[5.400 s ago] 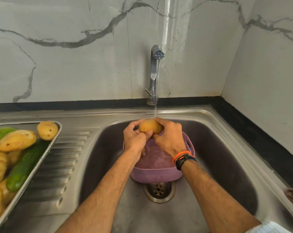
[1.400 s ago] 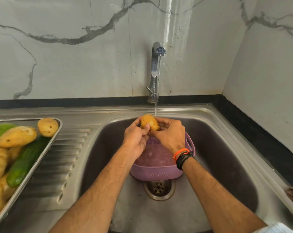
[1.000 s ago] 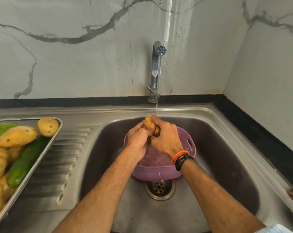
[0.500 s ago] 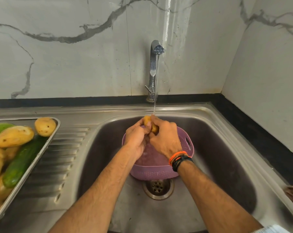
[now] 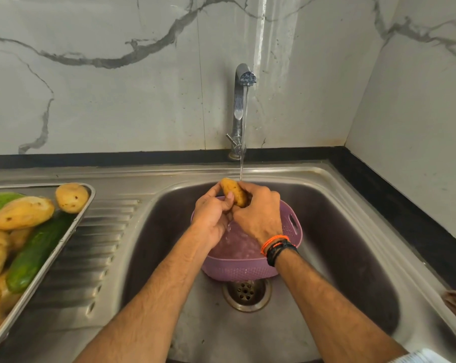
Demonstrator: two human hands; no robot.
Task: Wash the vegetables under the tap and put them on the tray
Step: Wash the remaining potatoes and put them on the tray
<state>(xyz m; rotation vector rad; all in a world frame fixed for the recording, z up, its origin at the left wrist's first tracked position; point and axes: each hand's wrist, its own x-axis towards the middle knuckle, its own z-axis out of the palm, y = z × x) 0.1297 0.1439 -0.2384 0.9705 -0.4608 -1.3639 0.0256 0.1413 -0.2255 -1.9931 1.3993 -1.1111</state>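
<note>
Both hands, L (image 5: 212, 218) & R (image 5: 258, 213), grip curled round potato (image 5: 233, 191) under tap (image 5: 241, 100) stream, over purple basket (image 5: 291, 226) in sink (image 5: 352, 231); tray (image 5: 86, 205) w/ veg at left.

No readable text, label or number shows, as far as visible.
</note>
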